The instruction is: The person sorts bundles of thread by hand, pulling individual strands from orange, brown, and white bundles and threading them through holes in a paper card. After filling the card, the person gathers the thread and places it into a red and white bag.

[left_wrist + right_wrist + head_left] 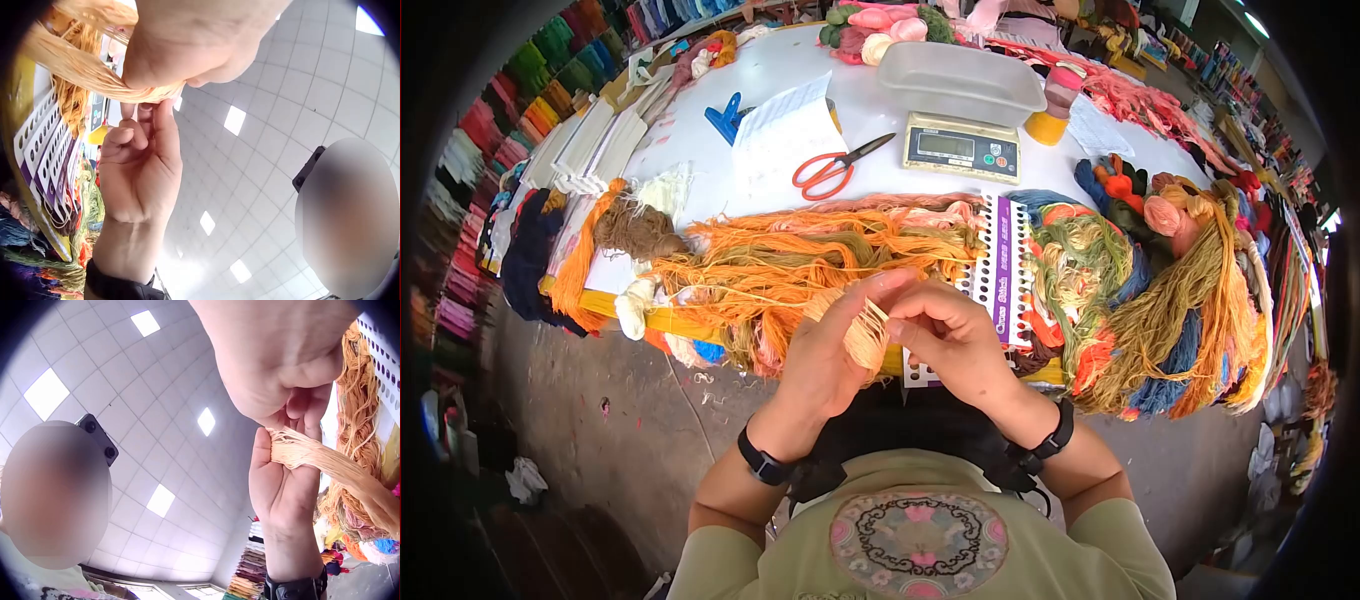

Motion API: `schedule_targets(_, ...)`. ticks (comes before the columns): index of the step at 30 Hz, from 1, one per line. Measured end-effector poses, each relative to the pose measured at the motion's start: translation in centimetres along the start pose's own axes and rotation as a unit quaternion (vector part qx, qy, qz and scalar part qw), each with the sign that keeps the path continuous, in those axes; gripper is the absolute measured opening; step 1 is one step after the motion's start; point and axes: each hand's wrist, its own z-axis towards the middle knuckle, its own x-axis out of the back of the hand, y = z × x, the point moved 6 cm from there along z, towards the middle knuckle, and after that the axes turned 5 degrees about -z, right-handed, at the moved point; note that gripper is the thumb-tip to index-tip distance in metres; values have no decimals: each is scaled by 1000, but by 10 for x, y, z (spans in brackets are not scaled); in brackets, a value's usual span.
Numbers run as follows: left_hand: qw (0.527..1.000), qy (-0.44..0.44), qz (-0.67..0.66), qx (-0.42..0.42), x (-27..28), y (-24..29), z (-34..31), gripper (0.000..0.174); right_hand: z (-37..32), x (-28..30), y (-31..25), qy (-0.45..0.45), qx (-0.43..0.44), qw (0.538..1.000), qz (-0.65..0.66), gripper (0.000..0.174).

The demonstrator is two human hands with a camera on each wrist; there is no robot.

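Observation:
A bundle of pale peach thread [866, 338] lies across the palm of the left hand [832, 352], which holds it above the table's near edge. The fingertips of the right hand [948, 338] pinch strands at the bundle's edge. In the right wrist view the peach thread [312, 456] fans over the left hand [284, 500], its thumb along the side, and the right hand [281, 369] meets it from above. The left wrist view shows the thread [87, 72] stretched beside the right hand [140, 181], whose fingertips touch it.
Orange skeins [780, 260] cover the table's near side, beside a punched purple-and-white card [1004, 270]. Green and orange skeins [1080, 260] lie at right. Behind are red-handled scissors [825, 175], a scale [960, 148] with a tray [960, 85], papers [785, 135] and a blue clip [726, 120].

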Motion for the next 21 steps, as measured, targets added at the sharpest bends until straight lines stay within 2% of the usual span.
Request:
schedule_targets(6, 1000, 11, -6, -13, 8, -6, 4, 43, -2, 5, 9, -2, -15, 999, 46, 5)
schedule_targets(8, 992, 27, 109, -51, 6, -4, 2, 36, -2, 6, 8, 5, -27, 998, 55, 5)
schedule_targets(11, 988, 0, 138, -70, 8, -8, 0, 36, -2, 6, 5, 11, -24, 997, 74, 4)
schedule_targets(14, 995, 9, 70, -67, 11, -8, 1, 36, -3, 8, 12, 8, -57, 993, 104, 3)
schedule_targets(17, 996, 19, 57, -65, 13, -7, 2, 34, -3, 10, 16, 1, -84, 989, 118, 5)
schedule_targets(19, 998, 56, 13, -40, 14, -4, 2, 33, -2, 14, 12, 11, -32, 988, 148, 5)
schedule_targets(20, 995, 90, -31, -14, 17, -6, 2, 31, -1, 25, 9, 61, 30, 988, 139, 5)
schedule_targets(21, 995, 89, -33, -11, 27, -1, 1, 31, -1, 39, 5, 110, 90, 981, 128, 6)
